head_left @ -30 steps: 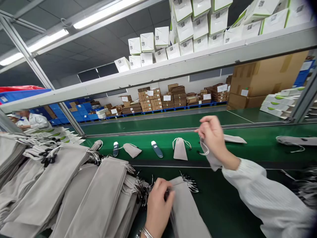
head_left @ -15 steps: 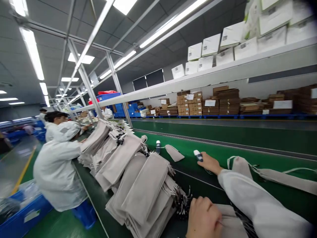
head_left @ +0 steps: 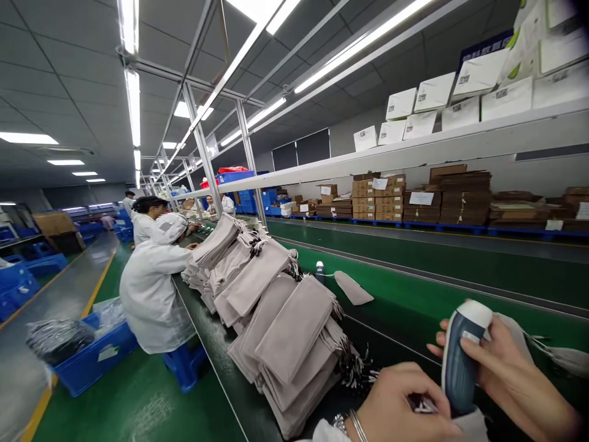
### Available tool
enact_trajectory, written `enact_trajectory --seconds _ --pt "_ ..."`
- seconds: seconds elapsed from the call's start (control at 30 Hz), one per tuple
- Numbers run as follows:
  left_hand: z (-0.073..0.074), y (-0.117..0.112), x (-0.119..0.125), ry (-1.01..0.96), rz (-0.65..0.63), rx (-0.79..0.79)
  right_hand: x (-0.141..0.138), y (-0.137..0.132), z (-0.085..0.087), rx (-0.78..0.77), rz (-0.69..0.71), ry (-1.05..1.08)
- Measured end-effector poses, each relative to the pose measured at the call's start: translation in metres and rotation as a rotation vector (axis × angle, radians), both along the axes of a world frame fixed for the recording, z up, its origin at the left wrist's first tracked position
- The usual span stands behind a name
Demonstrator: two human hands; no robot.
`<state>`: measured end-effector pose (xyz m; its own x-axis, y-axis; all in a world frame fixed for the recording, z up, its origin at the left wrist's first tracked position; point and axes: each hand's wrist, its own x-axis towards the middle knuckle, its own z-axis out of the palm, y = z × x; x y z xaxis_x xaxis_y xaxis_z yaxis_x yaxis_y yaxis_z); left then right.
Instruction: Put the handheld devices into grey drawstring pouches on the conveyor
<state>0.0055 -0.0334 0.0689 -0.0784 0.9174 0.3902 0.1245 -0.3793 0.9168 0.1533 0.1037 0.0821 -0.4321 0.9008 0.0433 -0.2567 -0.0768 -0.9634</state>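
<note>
before flat green bench [head_left: 400, 298], at four o'clock, right hand [head_left: 508, 368] grasps white-capped blue oval device [head_left: 460, 362], left hand [head_left: 398, 396] pinches grey cloth pouch [head_left: 473, 425].

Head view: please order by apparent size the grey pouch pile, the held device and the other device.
1. Grey pouch pile
2. Held device (much nearer, so real size is unsure)
3. Other device

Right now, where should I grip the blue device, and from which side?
Probably grip the device by its sides just below the white cap, from the right, as the right hand does: it is held cap up, its lower end at the pouch by the left hand.
</note>
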Motion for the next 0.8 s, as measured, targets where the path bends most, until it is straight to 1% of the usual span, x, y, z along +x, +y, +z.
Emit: enact_trajectory --seconds 0.1,0.17,0.23,0.27,0.3,0.37,0.4,0.43,0.5,0.57,0.63,0.7,0.73,0.77,0.8 --pt "0.019 -0.002 0.01 -0.141 0.103 -0.022 0.005 -0.022 -0.001 0.087 0.107 -0.094" --pt "0.03 -0.003 0.014 -0.187 0.183 -0.01 0.005 -0.036 -0.003 0.176 0.181 -0.193" --pt "0.038 -0.004 0.014 -0.205 0.264 -0.002 0.008 -0.048 -0.002 0.208 0.235 -0.273" --pt "0.042 -0.005 0.011 -0.211 0.28 -0.004 0.011 -0.053 0.001 0.176 0.267 -0.287" --pt "0.046 -0.006 0.007 -0.226 0.285 -0.008 0.015 -0.057 0.006 0.11 0.306 -0.271" --pt "0.052 -0.008 -0.004 -0.301 0.286 -0.034 0.028 -0.063 0.023 -0.041 0.35 -0.128" --pt "0.056 -0.008 -0.01 -0.363 0.311 -0.048 0.035 -0.065 0.034 -0.086 0.343 -0.022" --pt "0.059 -0.008 -0.015 -0.431 0.332 -0.076 0.042 -0.066 0.045 -0.093 0.317 0.085" --pt "0.064 -0.008 -0.019 -0.494 0.335 -0.081 0.053 -0.064 0.07 -0.018 0.222 0.246" --pt "0.069 -0.012 -0.016 -0.427 0.29 -0.064 0.057 -0.055 0.093 0.117 0.106 0.312" --pt "0.07 -0.022 -0.007 -0.319 0.271 -0.067 0.057 -0.034 0.112 0.285 -0.051 0.324" --pt "0.067 -0.042 -0.002 -0.236 0.307 -0.103 0.056 -0.005 0.126 0.477 -0.248 0.234" --pt "0.064 -0.055 -0.002 -0.203 0.343 -0.121 0.056 0.011 0.131 0.557 -0.341 0.123" --pt "0.06 -0.07 -0.006 -0.172 0.386 -0.137 0.058 0.026 0.135 0.616 -0.429 -0.015" --pt "0.056 -0.085 -0.012 -0.138 0.436 -0.144 0.06 0.041 0.137 0.638 -0.465 -0.089"
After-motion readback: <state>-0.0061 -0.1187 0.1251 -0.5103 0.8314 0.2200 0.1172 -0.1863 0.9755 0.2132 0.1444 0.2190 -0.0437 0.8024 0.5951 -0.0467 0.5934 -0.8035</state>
